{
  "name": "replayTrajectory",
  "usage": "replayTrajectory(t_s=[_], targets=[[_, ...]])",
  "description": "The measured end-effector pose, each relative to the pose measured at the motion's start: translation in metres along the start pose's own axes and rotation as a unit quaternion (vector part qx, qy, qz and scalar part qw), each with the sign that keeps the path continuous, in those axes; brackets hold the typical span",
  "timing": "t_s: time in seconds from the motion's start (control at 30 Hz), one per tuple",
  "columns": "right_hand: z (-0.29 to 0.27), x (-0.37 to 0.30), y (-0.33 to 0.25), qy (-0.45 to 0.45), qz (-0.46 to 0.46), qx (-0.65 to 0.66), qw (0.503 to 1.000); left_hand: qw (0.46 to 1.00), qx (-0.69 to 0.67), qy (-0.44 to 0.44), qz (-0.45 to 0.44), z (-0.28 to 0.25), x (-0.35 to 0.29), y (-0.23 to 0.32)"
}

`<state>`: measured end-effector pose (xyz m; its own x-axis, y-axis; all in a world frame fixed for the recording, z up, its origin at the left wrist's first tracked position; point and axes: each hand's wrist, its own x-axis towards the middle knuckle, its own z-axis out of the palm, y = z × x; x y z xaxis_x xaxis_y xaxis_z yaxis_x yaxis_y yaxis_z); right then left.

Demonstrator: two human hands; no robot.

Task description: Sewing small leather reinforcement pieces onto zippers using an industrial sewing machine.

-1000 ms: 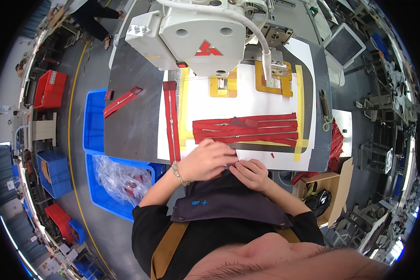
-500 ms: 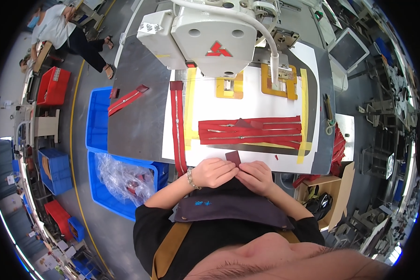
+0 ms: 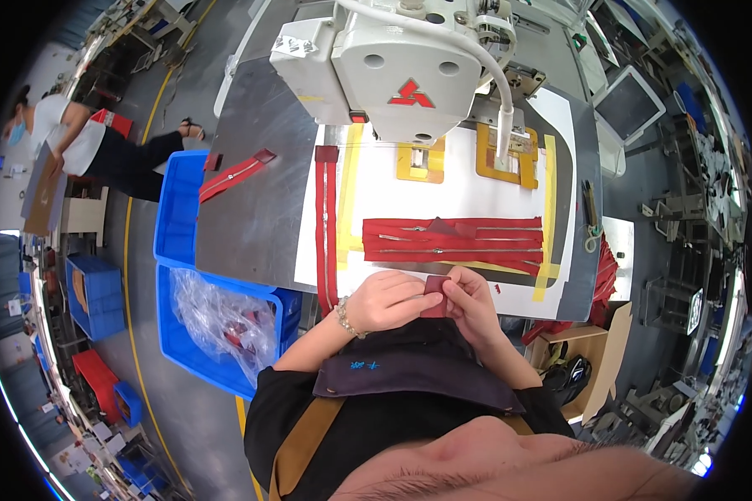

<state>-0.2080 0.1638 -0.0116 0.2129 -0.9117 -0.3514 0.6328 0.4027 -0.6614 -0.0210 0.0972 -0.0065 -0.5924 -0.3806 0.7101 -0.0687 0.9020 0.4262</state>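
So both hands were bunched up right at the near edge of the table (image 3: 251,209), pinching a small dark red fabric piece (image 3: 434,286) between them: the left hand (image 3: 384,301) had its fingers curled shut on the piece's left side, the right hand (image 3: 474,305) gripped its right side, thumbs nearly touching. Just past the piece, further onto the table, lay a bunch of red zipper strips (image 3: 455,242) lined up on a white template sheet (image 3: 443,188) with yellow tape borders. Another red strip (image 3: 327,225) ran along that sheet's left edge. The sewing machine head (image 3: 384,71) loomed over the far end of the sheet. Left of the sheet was bare grey metal with one stray red strip (image 3: 234,174), and blue bins (image 3: 180,242) sat past that table edge.
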Motion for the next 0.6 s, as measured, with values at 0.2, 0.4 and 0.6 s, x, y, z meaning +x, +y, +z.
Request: replayTrajectory(t_s=[0.2, 0.4, 0.6], targets=[[0.011, 0.018, -0.015, -0.016, -0.054, -0.021, 0.998, 0.989, -0.093, 0.043, -0.103, -0.005, 0.008, 0.003], [0.016, 0.031, -0.025, -0.025, -0.259, -0.209, 0.943, 0.9, -0.265, 0.169, -0.302, 0.0, 0.027, 0.006], [0.022, 0.05, -0.025, -0.03, -0.27, -0.227, 0.935, 0.817, -0.401, 0.238, -0.339, 0.008, 0.022, -0.004]])
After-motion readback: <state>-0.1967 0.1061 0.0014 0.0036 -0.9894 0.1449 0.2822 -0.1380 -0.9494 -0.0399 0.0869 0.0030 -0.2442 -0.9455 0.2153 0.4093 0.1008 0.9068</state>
